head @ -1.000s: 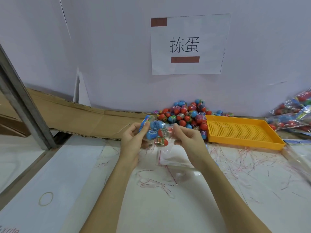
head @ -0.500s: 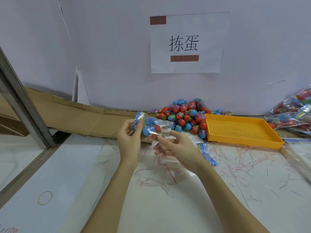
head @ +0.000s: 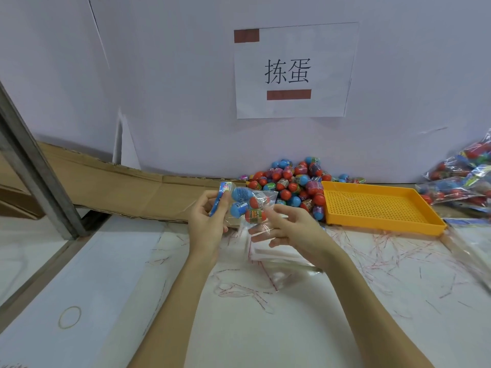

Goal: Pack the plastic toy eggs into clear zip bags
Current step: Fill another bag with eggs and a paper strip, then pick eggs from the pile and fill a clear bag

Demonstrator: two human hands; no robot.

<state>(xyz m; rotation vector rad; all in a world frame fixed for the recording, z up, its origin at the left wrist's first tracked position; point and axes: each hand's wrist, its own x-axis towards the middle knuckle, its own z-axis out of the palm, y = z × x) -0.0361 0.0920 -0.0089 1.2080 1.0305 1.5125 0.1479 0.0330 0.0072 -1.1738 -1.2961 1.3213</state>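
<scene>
Left hand (head: 207, 219) pinches the blue header end of a clear zip bag (head: 248, 205) holding 4 toy eggs, up off the table. Right hand (head: 289, 229) is open-fingered beside it. Loose egg pile (head: 292, 181) sits behind; yellow tray (head: 377, 205) holds nothing.

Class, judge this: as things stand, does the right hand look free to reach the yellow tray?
Probably yes. The right hand is open, holding nothing, and the yellow tray lies just to its right with only bare table between them.

egg pile (head: 291, 183) left of tray (head: 377, 205) (touching)
</scene>
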